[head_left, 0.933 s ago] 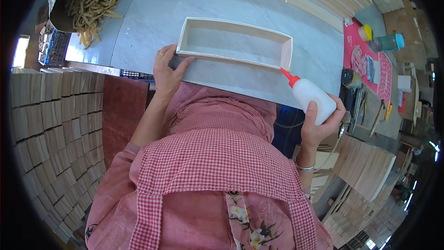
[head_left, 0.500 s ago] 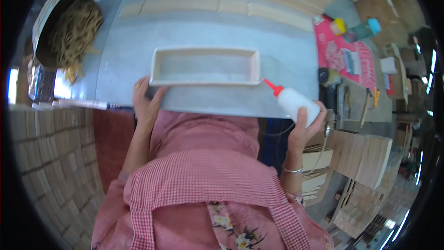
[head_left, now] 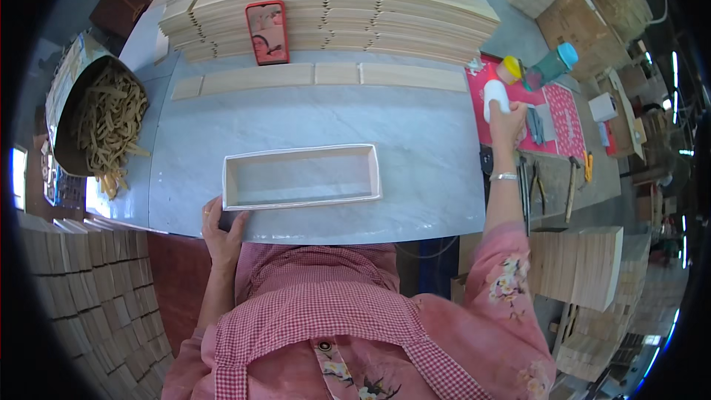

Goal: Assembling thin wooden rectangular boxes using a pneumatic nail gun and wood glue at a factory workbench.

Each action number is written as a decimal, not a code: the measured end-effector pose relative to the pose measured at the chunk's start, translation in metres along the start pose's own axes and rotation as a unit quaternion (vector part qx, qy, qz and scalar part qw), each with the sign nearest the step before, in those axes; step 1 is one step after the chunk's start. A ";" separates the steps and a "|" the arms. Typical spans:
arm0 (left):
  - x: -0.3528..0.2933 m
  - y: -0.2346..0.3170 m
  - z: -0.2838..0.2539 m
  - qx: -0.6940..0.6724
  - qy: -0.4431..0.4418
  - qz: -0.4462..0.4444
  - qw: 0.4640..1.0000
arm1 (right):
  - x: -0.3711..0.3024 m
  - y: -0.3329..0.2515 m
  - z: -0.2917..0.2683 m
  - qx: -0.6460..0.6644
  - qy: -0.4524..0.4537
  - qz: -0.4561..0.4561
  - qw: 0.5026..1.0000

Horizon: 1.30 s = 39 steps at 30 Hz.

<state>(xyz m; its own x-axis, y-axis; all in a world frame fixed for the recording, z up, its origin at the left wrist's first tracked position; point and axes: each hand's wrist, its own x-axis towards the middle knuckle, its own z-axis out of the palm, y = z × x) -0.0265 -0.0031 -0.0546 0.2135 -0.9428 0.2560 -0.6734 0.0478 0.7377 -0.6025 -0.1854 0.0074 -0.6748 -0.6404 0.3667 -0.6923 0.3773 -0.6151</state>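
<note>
A long rectangular frame of pale thin wood point(head_left: 302, 205) lies on the grey marbled tabletop. My left hand point(head_left: 222, 233) is at its near left corner, at the table's front edge. Thumb and fingers close around a small dark thing point(head_left: 229, 220) I cannot make out, touching or almost touching the frame. To the right, my right arm is stretched out over a pink mat. My right hand point(head_left: 506, 124) grips a white squeeze glue bottle point(head_left: 495, 95); its nozzle cannot be seen.
Stacked wooden strips point(head_left: 296, 0) fill the back, with a red-cased phone point(head_left: 268, 33) propped against them. A strip row point(head_left: 244, 79) lies in front. On the left, a bin point(head_left: 70, 133) holds shavings. A teal-lidded bottle point(head_left: 549, 67), yellow-lidded jar point(head_left: 509, 69) and pliers point(head_left: 538, 185) are right.
My right hand has carried the glue bottle from the frame's near right corner out to the pink mat. My left hand stays by the frame's left corner. The view has shifted.
</note>
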 end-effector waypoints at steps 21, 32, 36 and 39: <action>0.006 0.009 0.006 -0.048 0.038 0.026 0.998 | -0.339 -0.242 -0.001 0.128 -0.385 -0.597 0.692; 0.004 0.009 0.009 -0.041 0.064 0.035 0.996 | -0.340 -0.243 0.008 0.132 -0.362 -0.593 0.707; 0.000 0.010 0.009 -0.033 0.059 0.033 0.997 | -0.343 -0.243 0.011 0.116 -0.356 -0.588 0.717; 0.004 0.009 0.010 -0.028 0.048 0.050 0.997 | -0.334 -0.238 -0.019 0.111 -0.370 -0.601 0.699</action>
<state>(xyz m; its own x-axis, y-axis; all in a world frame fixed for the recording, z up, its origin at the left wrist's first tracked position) -0.0387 -0.0099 -0.0529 0.2164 -0.8968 0.3860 -0.6539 0.1604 0.7394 -0.2168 -0.0489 0.0445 0.7352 -0.6074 0.3008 -0.5337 -0.7924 -0.2955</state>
